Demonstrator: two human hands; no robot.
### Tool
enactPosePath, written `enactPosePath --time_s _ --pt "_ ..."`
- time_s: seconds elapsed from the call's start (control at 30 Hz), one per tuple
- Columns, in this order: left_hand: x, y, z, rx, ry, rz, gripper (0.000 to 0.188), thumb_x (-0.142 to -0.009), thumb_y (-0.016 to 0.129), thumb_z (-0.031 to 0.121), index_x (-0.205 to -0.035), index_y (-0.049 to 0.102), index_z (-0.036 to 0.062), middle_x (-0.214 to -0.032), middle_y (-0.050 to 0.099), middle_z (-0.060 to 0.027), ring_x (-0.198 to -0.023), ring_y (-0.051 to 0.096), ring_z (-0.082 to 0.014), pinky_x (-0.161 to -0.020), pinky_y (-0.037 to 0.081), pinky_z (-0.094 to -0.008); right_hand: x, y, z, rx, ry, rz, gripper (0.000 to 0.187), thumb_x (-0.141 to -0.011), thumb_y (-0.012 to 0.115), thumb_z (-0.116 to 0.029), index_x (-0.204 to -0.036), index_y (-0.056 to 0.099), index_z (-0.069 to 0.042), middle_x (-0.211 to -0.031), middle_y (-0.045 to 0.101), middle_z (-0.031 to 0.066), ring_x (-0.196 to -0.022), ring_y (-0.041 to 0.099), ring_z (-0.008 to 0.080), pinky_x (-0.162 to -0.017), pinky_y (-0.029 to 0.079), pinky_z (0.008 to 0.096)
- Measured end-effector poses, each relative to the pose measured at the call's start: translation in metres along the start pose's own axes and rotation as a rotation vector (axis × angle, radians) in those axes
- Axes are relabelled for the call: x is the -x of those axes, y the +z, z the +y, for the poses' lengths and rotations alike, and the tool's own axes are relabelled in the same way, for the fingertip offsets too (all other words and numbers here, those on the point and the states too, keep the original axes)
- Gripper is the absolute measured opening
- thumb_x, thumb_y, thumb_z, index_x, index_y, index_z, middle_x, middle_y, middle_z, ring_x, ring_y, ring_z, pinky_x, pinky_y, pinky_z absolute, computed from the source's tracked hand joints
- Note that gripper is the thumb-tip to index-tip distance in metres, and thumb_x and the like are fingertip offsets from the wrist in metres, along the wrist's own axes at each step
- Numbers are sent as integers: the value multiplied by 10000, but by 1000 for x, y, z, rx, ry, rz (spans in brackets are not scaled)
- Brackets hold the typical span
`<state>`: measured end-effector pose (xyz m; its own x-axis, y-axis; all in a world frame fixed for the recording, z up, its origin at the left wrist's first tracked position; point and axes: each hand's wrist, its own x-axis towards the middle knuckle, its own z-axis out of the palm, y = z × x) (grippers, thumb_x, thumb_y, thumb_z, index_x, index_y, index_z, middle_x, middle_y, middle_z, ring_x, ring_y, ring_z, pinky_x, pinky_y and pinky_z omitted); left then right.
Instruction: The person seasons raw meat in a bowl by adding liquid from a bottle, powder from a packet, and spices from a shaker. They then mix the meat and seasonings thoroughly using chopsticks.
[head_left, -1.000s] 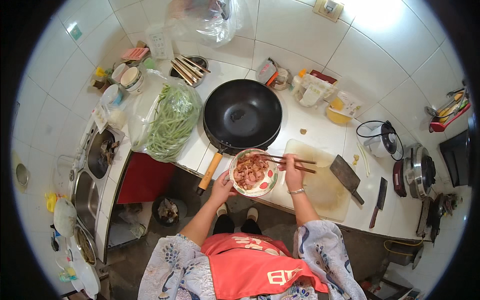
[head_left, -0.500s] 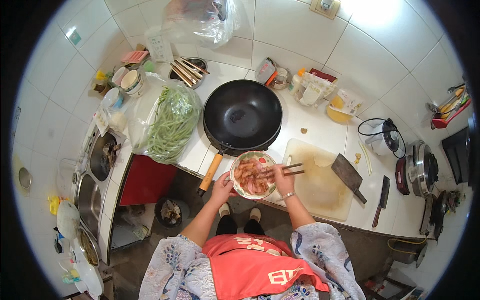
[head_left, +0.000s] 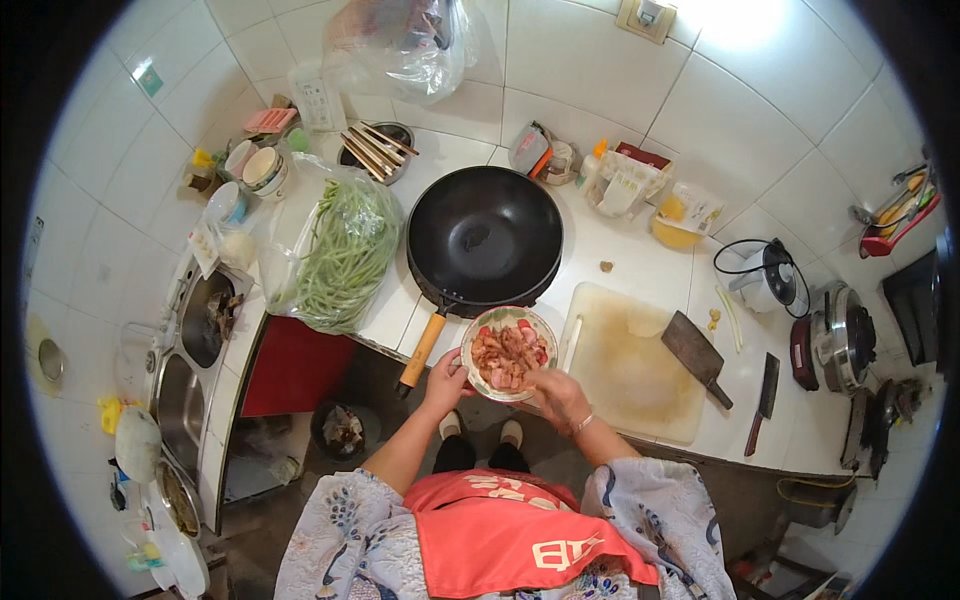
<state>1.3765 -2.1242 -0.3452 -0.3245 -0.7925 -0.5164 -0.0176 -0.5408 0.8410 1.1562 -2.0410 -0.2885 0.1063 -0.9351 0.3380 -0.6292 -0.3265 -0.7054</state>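
My left hand (head_left: 447, 382) grips the left rim of a patterned bowl (head_left: 478, 385), which is held in the air at the counter's front edge. Sliced raw meat (head_left: 512, 355), brownish and pink, fills the bowl. At its lower right rim is my right hand (head_left: 560, 402), fingers curled and somewhat blurred. The chopsticks held in that hand do not show clearly now. Just beyond the bowl stands a black wok (head_left: 485, 235) with nothing in it, its wooden handle (head_left: 422, 352) pointing toward me beside my left hand.
Right of the bowl lies a cutting board (head_left: 625, 390) with a cleaver (head_left: 695, 350) across its edge; another knife (head_left: 765, 400) is farther right. A plastic bag of green beans (head_left: 345, 255) sits left of the wok. A double sink (head_left: 180, 400) and a floor bin (head_left: 340, 430) are at left.
My right hand has moved from above the bowl's right side down to its lower right rim. The chopsticks, plain to see before, are now obscured. The bowl stays nearly in place.
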Motion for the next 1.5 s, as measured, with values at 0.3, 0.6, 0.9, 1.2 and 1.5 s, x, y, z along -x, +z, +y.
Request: enactPosePath --time_s 0.3,0.6,0.9,1.2,1.5 --pt "-2 3 -3 20 42 1 406 -843 436 54 -1245 381 58 -833 592 -64 -606 580 -106 -479 485 -226 36 -57 -25 -342 322 114 148 -824 471 -37 -902 587 13 -863 630 121 -776 616 199 -695 491 332" --pt "-1 2 -3 16 46 10 400 -849 440 63 -1244 377 51 -837 591 -73 -600 581 -114 -477 483 -230 -12 -7 28 -1076 743 298 180 -863 469 -87 -988 511 36 -877 596 153 -734 629 221 -666 532 297" --pt "-4 0 -13 46 51 10 428 -845 458 62 -1261 359 44 -804 574 -65 -655 597 -142 -528 528 -283 -11 -66 12 -661 814 374 244 -875 490 -198 -904 538 39 -725 577 109 -557 609 178 -481 506 244" --pt "0 6 -5 1 58 15 413 -849 467 87 -1252 383 61 -799 578 -51 -621 580 -125 -507 503 -250 -35 -7 33 -603 665 165 250 -867 490 -187 -867 560 53 -772 627 127 -619 617 161 -566 498 255" --pt "-2 4 -10 44 53 23 400 -850 445 70 -1245 382 48 -849 590 -76 -614 586 -128 -488 500 -249 -18 -85 -11 -474 649 -63 231 -871 514 -186 -888 576 36 -748 609 89 -629 609 133 -566 496 236"
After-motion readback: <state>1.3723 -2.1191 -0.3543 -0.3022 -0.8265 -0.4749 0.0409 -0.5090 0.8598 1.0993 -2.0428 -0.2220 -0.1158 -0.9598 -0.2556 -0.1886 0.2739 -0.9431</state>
